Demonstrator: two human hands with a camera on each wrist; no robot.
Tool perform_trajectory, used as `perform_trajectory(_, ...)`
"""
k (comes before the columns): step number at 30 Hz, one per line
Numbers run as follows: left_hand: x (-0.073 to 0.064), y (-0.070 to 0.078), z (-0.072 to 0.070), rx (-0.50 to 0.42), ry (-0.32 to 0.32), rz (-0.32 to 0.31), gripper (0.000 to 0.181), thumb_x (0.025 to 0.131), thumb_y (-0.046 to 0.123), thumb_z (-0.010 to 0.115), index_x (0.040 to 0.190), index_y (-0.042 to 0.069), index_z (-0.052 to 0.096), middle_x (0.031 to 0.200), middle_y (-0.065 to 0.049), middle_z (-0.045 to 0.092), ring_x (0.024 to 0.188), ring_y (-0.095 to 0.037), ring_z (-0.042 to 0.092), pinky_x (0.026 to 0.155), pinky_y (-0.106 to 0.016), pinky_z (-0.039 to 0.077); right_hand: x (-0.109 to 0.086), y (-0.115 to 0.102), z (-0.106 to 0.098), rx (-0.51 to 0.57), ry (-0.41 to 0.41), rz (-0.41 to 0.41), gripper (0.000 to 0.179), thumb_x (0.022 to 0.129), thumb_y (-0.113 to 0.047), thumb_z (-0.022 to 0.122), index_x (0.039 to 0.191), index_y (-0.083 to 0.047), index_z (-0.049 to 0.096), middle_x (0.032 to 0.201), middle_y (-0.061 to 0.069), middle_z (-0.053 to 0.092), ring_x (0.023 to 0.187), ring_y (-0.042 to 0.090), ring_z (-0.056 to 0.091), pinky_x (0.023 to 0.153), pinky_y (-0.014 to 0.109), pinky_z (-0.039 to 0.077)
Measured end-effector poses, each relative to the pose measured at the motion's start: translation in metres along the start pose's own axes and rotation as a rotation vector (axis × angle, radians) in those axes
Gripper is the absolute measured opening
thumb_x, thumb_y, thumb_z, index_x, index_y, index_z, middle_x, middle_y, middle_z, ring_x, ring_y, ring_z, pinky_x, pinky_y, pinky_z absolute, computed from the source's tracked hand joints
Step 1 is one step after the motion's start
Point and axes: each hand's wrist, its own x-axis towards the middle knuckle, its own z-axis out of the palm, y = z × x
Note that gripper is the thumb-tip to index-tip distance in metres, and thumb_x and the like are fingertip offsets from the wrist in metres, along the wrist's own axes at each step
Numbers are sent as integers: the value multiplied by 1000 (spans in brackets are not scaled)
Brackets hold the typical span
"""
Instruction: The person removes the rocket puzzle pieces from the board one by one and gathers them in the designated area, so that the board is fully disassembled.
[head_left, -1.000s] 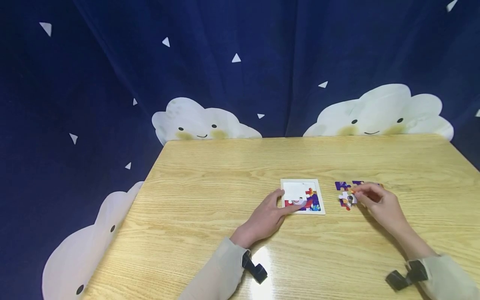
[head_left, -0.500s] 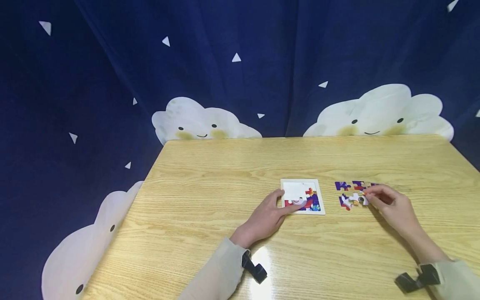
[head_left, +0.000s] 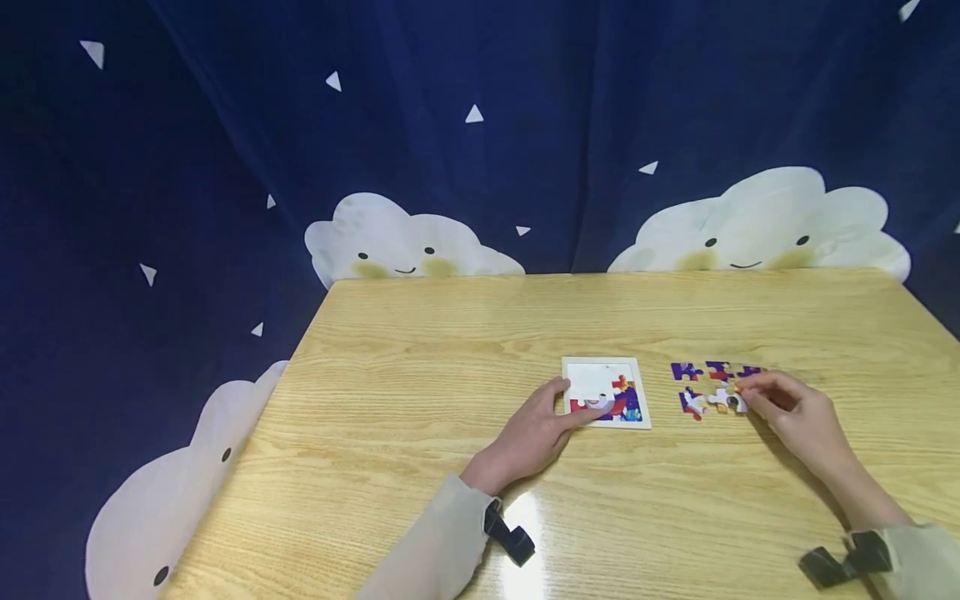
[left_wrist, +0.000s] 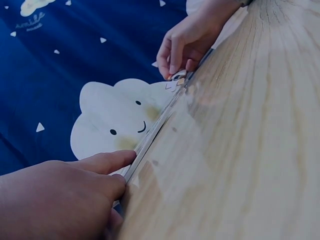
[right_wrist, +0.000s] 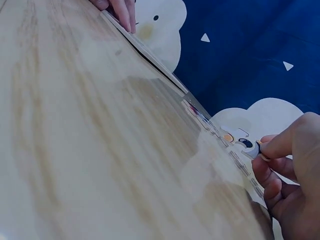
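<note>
My left hand (head_left: 528, 433) holds a white-rimmed puzzle tray (head_left: 643, 408) at its near-left corner. Its thumb lies over the picture and its fingers are at the left rim. The tray's lower and right parts carry a red, purple and blue picture; its upper left shows bare white. To the right of the tray, my right hand (head_left: 798, 417) pinches a white jigsaw piece (right_wrist: 245, 143) with a dark eye printed on it between thumb and fingers. In the head view this piece overlaps another pale piece (head_left: 718, 398) beside it.
Several purple and red jigsaw pieces lie by the right hand, among them one at the back left (head_left: 684, 372) and one nearer (head_left: 692, 403). The wooden table (head_left: 420, 375) ends at a dark blue curtain (head_left: 450, 167) with white clouds.
My right hand has moved right with the pinched piece, off the purple and white piece that it overlapped before. The left hand and the tray have stayed in place.
</note>
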Motion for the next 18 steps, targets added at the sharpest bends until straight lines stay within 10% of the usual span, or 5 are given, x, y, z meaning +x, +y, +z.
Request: perform_trajectory(18,0,-1,1,8,-8,-2,41,106,27,40,142,44,47,153,-19,36,144,-28,36,121,-38,33,1,4,-3,-5,-1,12,17,94,-17,65,104,-3,67,81,-34,55,74,-18,51,67,-1,41)
